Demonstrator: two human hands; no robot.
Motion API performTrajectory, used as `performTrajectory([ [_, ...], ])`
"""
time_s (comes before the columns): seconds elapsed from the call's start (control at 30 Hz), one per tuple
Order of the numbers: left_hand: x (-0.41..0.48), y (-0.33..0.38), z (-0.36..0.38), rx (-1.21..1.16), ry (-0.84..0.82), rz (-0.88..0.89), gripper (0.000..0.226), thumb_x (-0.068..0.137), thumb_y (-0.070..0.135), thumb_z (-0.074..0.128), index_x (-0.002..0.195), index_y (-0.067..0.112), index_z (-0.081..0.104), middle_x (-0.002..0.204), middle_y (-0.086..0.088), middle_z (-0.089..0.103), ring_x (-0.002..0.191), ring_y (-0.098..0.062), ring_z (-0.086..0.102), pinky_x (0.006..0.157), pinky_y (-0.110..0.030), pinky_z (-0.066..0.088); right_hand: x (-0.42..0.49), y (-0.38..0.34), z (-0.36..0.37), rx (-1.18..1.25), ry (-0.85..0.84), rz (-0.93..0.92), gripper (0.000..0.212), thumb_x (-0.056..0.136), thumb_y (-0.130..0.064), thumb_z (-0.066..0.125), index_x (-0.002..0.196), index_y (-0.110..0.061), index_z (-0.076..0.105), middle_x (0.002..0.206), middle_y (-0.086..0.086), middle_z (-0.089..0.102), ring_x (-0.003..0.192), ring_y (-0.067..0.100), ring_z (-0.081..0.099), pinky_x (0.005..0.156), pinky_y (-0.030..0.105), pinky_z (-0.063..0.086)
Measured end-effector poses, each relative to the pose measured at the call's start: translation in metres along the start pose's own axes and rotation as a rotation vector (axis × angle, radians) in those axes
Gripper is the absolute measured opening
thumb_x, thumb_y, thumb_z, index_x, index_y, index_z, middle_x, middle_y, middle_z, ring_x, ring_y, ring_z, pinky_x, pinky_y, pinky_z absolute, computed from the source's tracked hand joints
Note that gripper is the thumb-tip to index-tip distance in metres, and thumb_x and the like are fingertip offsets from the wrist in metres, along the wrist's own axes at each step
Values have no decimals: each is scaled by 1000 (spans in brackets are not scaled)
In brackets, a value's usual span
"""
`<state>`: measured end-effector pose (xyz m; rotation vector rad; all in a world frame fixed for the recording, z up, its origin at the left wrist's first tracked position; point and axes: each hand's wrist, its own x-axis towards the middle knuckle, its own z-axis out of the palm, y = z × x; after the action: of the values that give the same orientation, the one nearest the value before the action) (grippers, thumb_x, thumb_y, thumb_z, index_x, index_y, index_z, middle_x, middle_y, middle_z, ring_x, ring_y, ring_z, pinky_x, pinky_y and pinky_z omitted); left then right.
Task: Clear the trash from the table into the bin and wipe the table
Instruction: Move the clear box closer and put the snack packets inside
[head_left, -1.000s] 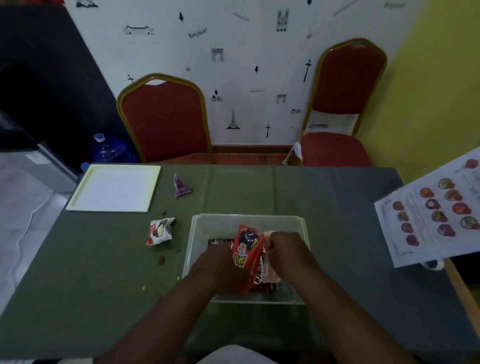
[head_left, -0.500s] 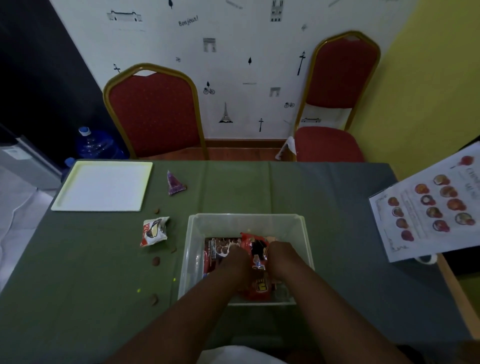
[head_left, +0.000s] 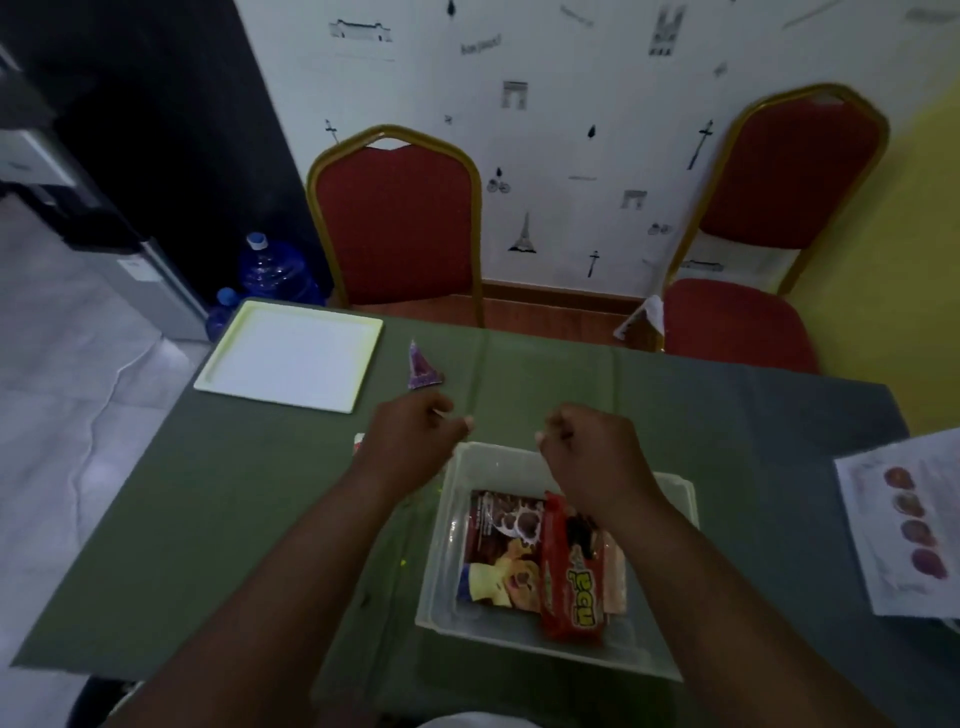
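Up and out of the clear bin (head_left: 432, 582) since a moment ago: both hands, off the red wrapper (head_left: 571, 597) and now above the bin's far rim. Wrapper left lying inside, near end against the near wall.

Left hand (head_left: 415, 439) past the far left corner, fingers loosely curled, released, grasping nothing. Right hand (head_left: 589, 452) over the far rim, fingers clenched under, nothing seen in them.

In the bin: two wrappers, the red one and a brown-and-yellow one (head_left: 498, 556) beside it, plus a pale pink piece (head_left: 616, 571) against the red one's right side.

Out on the green bench (head_left: 208, 519): one purple wrapper (head_left: 422, 370) just beyond the left hand, one white-and-red wrapper (head_left: 358, 442) mostly hidden behind that hand, a few small crumbs. Also one white tray (head_left: 291, 356) at the far left corner and one printed sheet (head_left: 904, 525) at the right edge.

Behind the bench — two red chairs (head_left: 395, 223). On the floor, two blue bottles (head_left: 275, 267).
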<state>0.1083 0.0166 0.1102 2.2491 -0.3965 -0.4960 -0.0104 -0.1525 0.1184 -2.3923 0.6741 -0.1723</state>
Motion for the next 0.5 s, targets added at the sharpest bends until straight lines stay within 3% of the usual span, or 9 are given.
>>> performTrajectory([
  [0.1,25,-34,-32,92,133,-69,42,78,43,73,110,18,67,84,5,64,79,-11,61,74,-25,45,40,-24,20,40,-56,-8,14,86,-26,68,80,-13,69,74,-3,67,65,7,58,56,17,41],
  [0.2,43,-70,-49,124,160,-165,46,76,44,74,114,19,64,84,7,61,77,-11,57,70,-24,40,85,-46,50,66,-159,-7,15,85,-30,69,73,-21,64,69,-11,60,63,1,54,52,11,34],
  [0.3,50,-97,-47,199,80,-206,58,76,42,75,127,20,57,107,-3,66,96,-18,62,80,-28,47,127,-60,81,12,-223,9,17,83,-31,69,75,-17,66,80,-1,67,75,15,60,62,20,38],
  [0.4,60,-121,-36,253,-27,-206,70,77,46,73,137,25,45,135,-6,54,119,-26,54,95,-37,48,176,-76,126,-123,-294,33,25,84,-31,64,86,-6,71,96,12,69,92,28,64,68,23,38],
  [0.5,65,-135,-21,335,-120,-160,80,70,47,78,139,36,41,137,-6,46,123,-29,48,96,-39,47,206,-78,163,-212,-311,96,35,86,-34,59,99,-3,67,109,18,66,103,33,63,72,27,43],
])
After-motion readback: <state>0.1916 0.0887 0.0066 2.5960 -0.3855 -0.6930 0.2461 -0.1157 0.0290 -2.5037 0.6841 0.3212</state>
